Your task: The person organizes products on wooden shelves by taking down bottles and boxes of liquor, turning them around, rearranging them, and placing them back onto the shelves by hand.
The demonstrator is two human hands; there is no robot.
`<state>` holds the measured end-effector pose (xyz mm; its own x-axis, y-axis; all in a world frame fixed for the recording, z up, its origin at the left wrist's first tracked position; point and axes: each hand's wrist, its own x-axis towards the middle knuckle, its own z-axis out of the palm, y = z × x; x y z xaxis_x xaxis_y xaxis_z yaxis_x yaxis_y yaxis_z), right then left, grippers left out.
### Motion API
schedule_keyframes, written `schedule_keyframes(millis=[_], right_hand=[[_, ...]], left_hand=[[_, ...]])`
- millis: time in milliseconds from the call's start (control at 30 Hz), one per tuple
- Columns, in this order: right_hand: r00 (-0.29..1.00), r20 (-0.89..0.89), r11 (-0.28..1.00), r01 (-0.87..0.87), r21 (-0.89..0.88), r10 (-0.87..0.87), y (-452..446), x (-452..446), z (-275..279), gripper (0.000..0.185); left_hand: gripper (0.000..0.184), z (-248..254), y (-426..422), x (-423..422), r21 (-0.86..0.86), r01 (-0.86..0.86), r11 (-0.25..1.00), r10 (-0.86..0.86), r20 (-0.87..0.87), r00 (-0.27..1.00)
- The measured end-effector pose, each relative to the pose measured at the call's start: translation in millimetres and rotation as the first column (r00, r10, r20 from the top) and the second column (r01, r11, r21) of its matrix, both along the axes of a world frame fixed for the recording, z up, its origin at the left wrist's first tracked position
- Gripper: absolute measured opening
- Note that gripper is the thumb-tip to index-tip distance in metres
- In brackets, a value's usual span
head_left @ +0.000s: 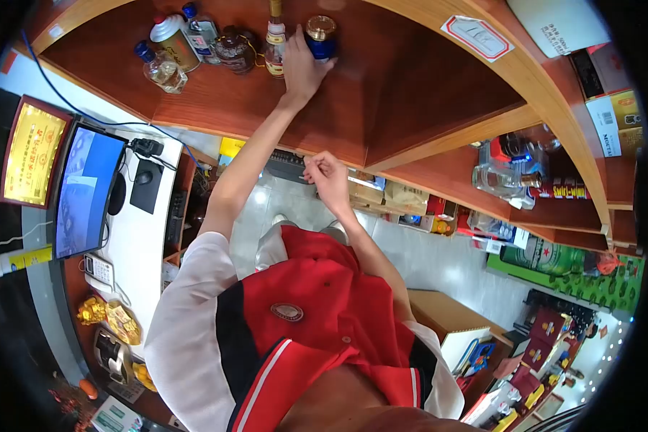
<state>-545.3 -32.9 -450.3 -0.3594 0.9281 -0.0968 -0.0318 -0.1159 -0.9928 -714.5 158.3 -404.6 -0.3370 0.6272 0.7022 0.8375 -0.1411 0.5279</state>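
My left hand [306, 74] reaches up to the wooden shelf, its fingers and thumb around a small dark blue bottle [322, 47] with a gold cap. Just left of that hand stands a clear bottle with a pale label [275, 54]. Farther left are a dark brown round bottle [237, 52], a clear bottle with a blue cap [202, 39], a white-topped bottle [174, 42] and a small blue-capped glass bottle [165, 70]. My right hand [327, 175] hangs below the shelf edge, fingers loosely curled, with nothing visible in them.
A price tag [477, 38] sits on the curved shelf edge. On the lower right shelf lies a clear glass bottle [500, 180]. A monitor [86, 191] stands on the white desk [140, 223] at left. A cardboard box [439, 311] is near my right elbow.
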Motion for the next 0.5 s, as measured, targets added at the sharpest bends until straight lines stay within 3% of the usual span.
schedule_keyframes(millis=[167,233,267,333,367,433,467,500], right_hand=[[0.998,-0.038,0.995,0.053,-0.087,-0.057,10,7,-11,0.015],[0.988,-0.102,0.981,0.1,-0.166,-0.118,16,5,-5,0.017],[0.987,-0.102,0.98,0.108,-0.168,-0.126,19,6,-1,0.017],[0.967,-0.181,0.97,0.143,-0.198,-0.179,24,4,5,0.036],[0.966,-0.181,0.968,0.145,-0.205,-0.183,26,4,7,0.036],[0.907,-0.326,0.942,0.171,-0.289,-0.265,29,4,13,0.055],[0.88,-0.395,0.939,0.14,-0.313,-0.263,29,4,21,0.059],[0.879,-0.397,0.938,0.137,-0.319,-0.264,29,5,29,0.059]], left_hand=[[0.078,1,0,5,-0.045,-0.026,0.999,0.022,-0.084,0.996],[0.075,13,-13,13,-0.175,0.023,0.984,-0.009,0.084,0.996],[0.075,16,-16,15,-0.177,0.031,0.984,-0.016,0.085,0.996],[0.08,21,-22,12,-0.144,0.037,0.989,-0.027,0.072,0.997],[0.08,26,-24,9,-0.151,0.04,0.988,-0.03,0.07,0.997],[0.081,42,-31,2,-0.171,0.124,0.978,-0.099,0.151,0.984],[0.077,61,-40,2,-0.2,0.23,0.952,-0.191,0.2,0.961],[0.077,65,-43,2,-0.206,0.228,0.952,-0.187,0.198,0.962]])
